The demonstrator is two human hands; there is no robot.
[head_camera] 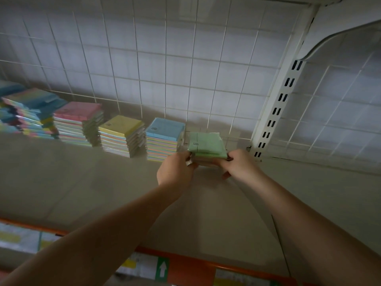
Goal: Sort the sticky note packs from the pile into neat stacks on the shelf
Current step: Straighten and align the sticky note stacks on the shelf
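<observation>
Glossy clear film wraps the paper sticky note packs; the shelf looks smooth, matt painted metal.

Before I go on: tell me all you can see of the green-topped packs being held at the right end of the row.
The green-topped packs form a short stack, apparently wrapped in clear film, a small dark print mark on the top. The top pack sits slightly askew on the one below. The left hand grips the left side, the right hand the right. They are at the shelf, just right of the blue-topped stack; whether they rest on it is unclear.
</observation>
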